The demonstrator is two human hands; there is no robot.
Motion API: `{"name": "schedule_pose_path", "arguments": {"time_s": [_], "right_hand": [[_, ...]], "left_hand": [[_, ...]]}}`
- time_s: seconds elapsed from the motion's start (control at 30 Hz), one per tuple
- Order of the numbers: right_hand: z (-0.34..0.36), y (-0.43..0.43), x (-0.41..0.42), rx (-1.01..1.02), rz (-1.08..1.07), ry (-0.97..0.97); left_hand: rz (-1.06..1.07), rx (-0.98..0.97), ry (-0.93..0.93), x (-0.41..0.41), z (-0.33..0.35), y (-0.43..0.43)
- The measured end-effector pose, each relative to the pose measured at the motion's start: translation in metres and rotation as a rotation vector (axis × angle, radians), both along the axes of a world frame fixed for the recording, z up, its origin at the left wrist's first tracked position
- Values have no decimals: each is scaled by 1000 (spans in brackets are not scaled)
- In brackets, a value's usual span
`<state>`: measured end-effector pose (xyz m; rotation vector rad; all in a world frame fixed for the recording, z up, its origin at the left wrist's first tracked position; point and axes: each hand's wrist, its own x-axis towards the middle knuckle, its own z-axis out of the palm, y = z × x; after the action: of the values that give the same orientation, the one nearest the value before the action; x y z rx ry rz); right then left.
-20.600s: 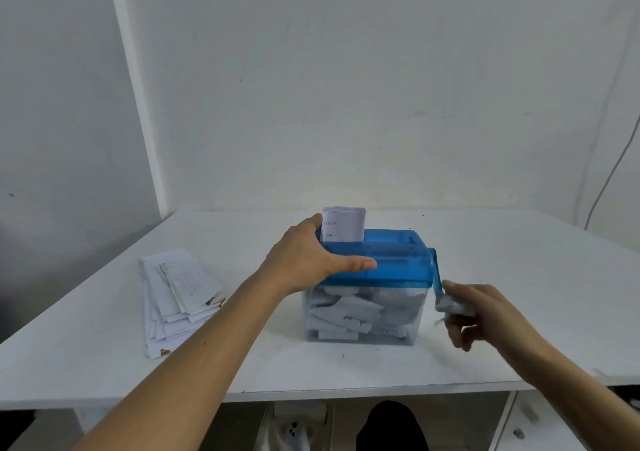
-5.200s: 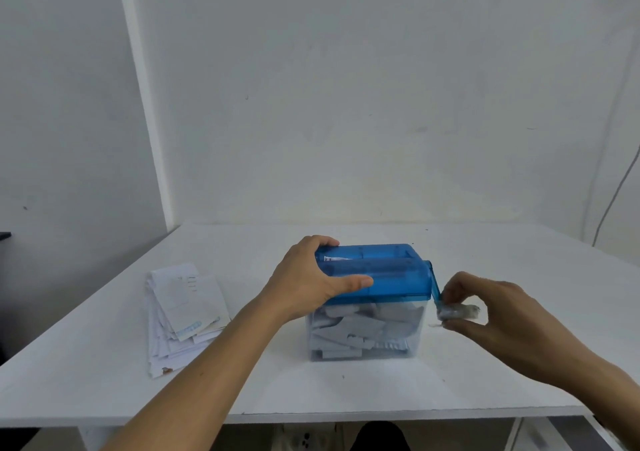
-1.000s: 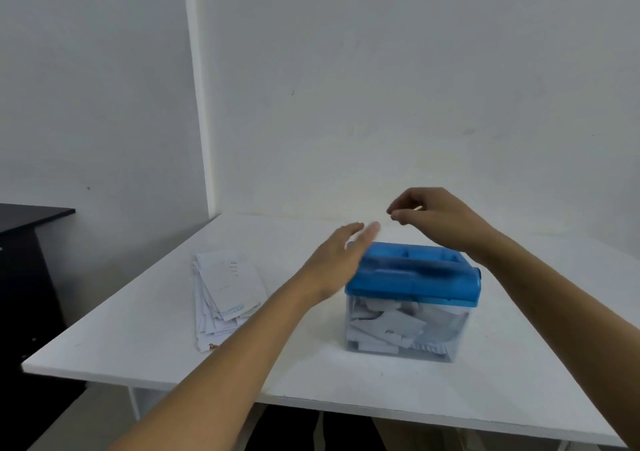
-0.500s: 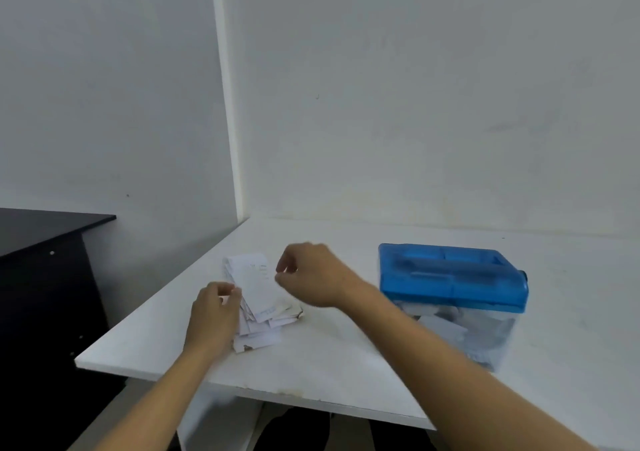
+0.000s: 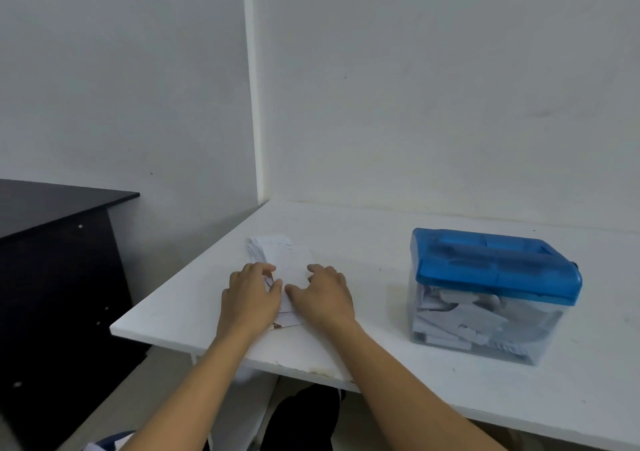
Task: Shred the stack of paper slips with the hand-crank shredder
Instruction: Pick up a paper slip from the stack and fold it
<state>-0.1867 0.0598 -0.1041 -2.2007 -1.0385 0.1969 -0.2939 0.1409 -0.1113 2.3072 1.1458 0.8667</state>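
The stack of white paper slips point(image 5: 281, 255) lies near the table's left edge. My left hand point(image 5: 250, 296) sits on the stack's near left side, fingers curled over its edge. My right hand point(image 5: 323, 296) is on the near right side, fingers curled at the edge and thumb reaching left across the top slip. Both hands cover the stack's near half. The hand-crank shredder point(image 5: 495, 267), a blue lid on a clear bin point(image 5: 485, 329) of paper pieces, stands to the right, untouched. Only the tip of its crank shows, at the lid's right end.
The white table point(image 5: 398, 374) stands in a corner of white walls. A black cabinet point(image 5: 59, 260) stands to the left of the table across a narrow gap. The table's near edge is chipped below my hands.
My view has swung left. My right hand has come down onto the right side of the stack, and my left hand has shifted further onto the slips. The shredder has not moved.
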Motion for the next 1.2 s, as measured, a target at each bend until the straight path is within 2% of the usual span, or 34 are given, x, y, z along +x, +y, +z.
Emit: {"name": "schedule_pose_path", "arguments": {"time_s": [0.33,0.53,0.63,0.8,1.2], "right_hand": [[2,-6,-1,122,-28,83],[1,-7,0,27,-221,-105],[0,-6,-2,-55,-205,-138],[1,-7,2,1,-171,-75],[2,-10,-1,78,-137,-44]], "left_hand": [[-30,-4,-55,-3,-2,1],[-29,98,105,2,-5,-2],[-50,148,187,2,-7,-3],[-77,165,232,2,-6,-2],[-109,193,166,2,-5,-3]]}}
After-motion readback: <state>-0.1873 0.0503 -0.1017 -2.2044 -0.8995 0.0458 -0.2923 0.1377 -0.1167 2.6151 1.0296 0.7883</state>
